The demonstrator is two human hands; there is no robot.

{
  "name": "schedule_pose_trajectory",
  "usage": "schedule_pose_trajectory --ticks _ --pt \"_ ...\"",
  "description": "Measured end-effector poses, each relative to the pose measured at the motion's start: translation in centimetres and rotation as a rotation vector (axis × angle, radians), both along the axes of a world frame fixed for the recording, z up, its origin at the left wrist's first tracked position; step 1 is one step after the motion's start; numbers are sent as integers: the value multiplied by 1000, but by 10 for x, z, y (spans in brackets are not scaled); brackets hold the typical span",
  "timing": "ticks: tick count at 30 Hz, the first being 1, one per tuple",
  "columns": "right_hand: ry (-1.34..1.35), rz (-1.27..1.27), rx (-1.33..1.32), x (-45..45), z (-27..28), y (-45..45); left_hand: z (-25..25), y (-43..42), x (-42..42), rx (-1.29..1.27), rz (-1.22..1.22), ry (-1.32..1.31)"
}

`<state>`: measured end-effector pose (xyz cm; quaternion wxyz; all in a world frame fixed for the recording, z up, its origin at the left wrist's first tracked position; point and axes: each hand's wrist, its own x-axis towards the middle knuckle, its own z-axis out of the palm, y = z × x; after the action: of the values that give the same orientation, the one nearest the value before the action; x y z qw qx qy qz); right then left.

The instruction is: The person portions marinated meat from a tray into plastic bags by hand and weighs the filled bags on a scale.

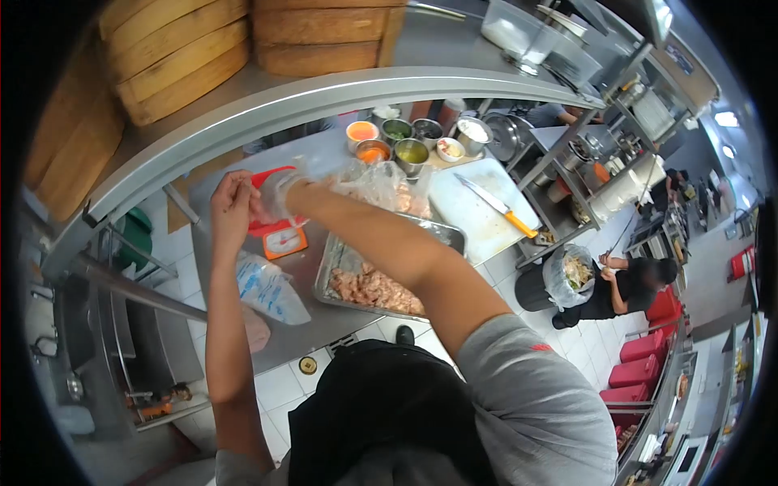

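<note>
My left hand [232, 194] is raised beside a red kitchen scale [284, 241], its fingers bent and pressed together. What they hold, if anything, is hidden. Clear plastic, a glove or a bag, covers my right hand [278, 197], which reaches across over the scale's red pan [263, 180] and almost meets the left. Its fingers are blurred. Below my right forearm, a metal tray [322, 285] holds raw chopped meat [373, 290]. More meat shows in a clear plastic bag [377, 182] behind it. A printed plastic bag [271, 287] lies near the scale.
A yellow-handled knife [494, 205] rests on a white cutting board [462, 190]. Metal containers [413, 154] of sauces stand at the back. A steel shelf [324, 89] with wooden steamers [324, 32] overhangs the table. At right, a person [636, 283] is beside a lined bin [539, 287].
</note>
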<state>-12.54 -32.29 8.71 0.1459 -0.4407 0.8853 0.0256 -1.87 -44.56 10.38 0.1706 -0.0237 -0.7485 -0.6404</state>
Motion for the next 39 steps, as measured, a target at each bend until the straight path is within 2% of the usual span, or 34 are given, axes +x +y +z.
schedule_pose_trajectory --ticks 1,3,6,9,10,12,13,15,18,19,21,24,25,27,30,31,33,34,36,39 --pt "-50 -4 -61 20 27 8 -7 -7 -3 -5 28 26" --pt "-70 9 -155 36 44 13 -25 -20 -10 -37 104 79" --pt "138 -48 -137 13 -10 2 -42 -32 -20 -87 101 95" --pt "164 38 -172 21 11 8 -54 -37 -27 -216 80 187" --pt "62 5 -143 21 22 10 -51 -34 -25 -257 70 222" --pt "-143 -59 -76 12 41 9 -37 -21 -14 -171 -38 85" --pt "-189 -36 -125 -3 34 8 -29 -13 -11 -127 -106 19" --pt "-280 6 -226 -26 21 8 -30 -11 -15 -289 -79 5" --pt "301 90 -362 -26 43 22 -34 -14 -25 -386 -102 -136" --pt "304 86 -401 -8 69 30 -37 -15 -28 -392 -122 -205" --pt "308 71 -481 36 119 47 -74 -22 -45 -304 -94 -111" --pt "303 -29 -589 16 103 62 -69 -16 -39 -82 -133 -37" --pt "214 -127 -657 22 108 71 -60 -12 -34 7 -161 -29" --pt "25 -325 -782 35 114 93 -46 -16 -30 -89 -214 -19" --pt "-577 -377 -1211 20 95 135 -43 -23 -28 -252 -222 16" --pt "-660 -332 -1305 33 103 145 -36 -21 -24 -315 -214 35" --pt "-824 -236 -1496 64 117 172 -11 -16 -5 -262 -258 -40" --pt "-680 -220 -1480 68 111 188 -1 -12 5 -235 -281 -78" --pt "-470 -243 -1423 75 99 220 2 -15 11 -335 -258 -19" --pt "-441 -451 -1282 109 92 256 3 -11 12 -511 -207 -2"
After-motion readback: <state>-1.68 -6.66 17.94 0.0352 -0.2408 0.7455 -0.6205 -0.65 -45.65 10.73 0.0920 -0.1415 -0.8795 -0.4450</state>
